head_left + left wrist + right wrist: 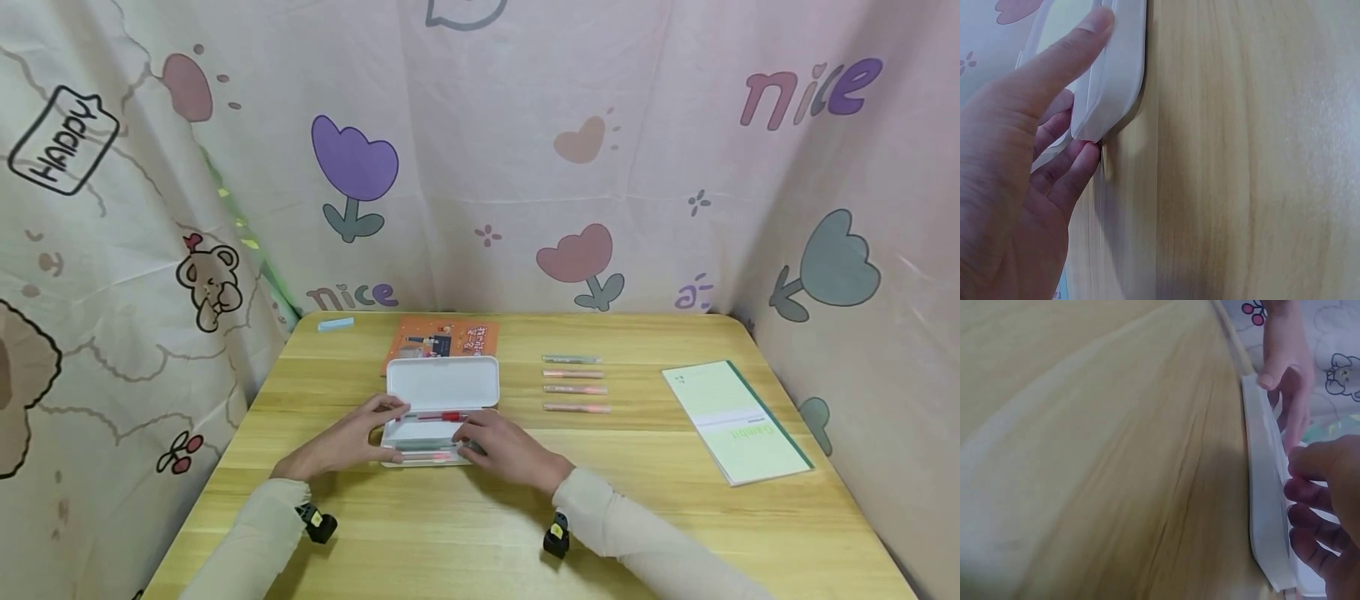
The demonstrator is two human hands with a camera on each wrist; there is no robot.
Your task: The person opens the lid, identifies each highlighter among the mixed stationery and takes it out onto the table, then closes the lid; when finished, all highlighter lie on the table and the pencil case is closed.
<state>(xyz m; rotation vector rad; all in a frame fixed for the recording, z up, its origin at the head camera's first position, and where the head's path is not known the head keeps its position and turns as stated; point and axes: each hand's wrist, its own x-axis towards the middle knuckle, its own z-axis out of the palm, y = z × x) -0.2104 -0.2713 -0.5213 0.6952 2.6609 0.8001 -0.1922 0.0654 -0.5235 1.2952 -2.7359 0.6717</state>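
Note:
A white pencil case [442,383] lies with its lid raised. Inside are a red pen [453,416], a grey-green pen [420,445] and a pinkish pen [427,457]. My left hand [348,440] grips the case's left end, its thumb on the near rim and fingers round the far side; the left wrist view shows this hand [1029,144] against the white wall [1119,69]. My right hand [504,446] reaches over the right end with curled fingers, pinching the grey-green pen's end. In the right wrist view its fingertips [1297,487] partly hide the contents.
Several pens [573,389] lie in a column to the right of the case. An orange book [442,335] sits behind the lid. A pale green notebook [720,408] lies at the right, a small light blue item [335,324] at the back left. Printed curtains surround the wooden table [420,550].

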